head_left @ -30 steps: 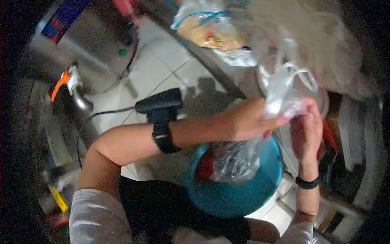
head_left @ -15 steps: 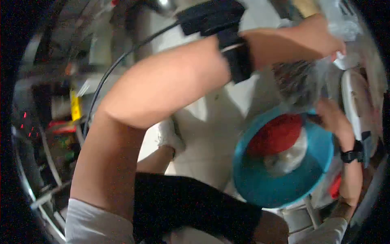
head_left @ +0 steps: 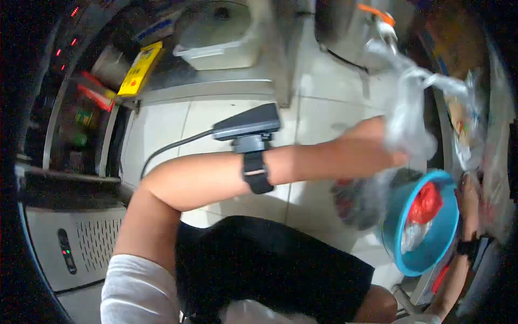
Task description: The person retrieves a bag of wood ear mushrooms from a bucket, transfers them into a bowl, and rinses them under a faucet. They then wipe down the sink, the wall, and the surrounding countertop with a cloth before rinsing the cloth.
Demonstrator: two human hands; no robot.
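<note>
My left hand (head_left: 375,144) is closed around the gathered neck of a clear plastic bag (head_left: 407,116). Loose folds rise above the fist, and the lower part, with dark contents (head_left: 357,202), hangs blurred below it. At the far right, my right hand (head_left: 469,197) grips the rim of a blue bucket (head_left: 398,229); its fingers show only in part. A red plastic bag (head_left: 426,204) and a clear bag with pale contents (head_left: 414,235) lie inside the bucket. The hanging bag is beside the bucket, on its left.
A lidded translucent tub (head_left: 224,54) rests on a low metal shelf near a yellow box (head_left: 140,69). A cable runs to the device (head_left: 251,123) strapped on my left forearm. More clear bags (head_left: 465,124) stand at right. Tiled floor (head_left: 216,116) lies below.
The view has swung, so the bucket appears further right and the shelf with the tub has come into sight. My left hand, still on the clear bag, appears lower and further left.
</note>
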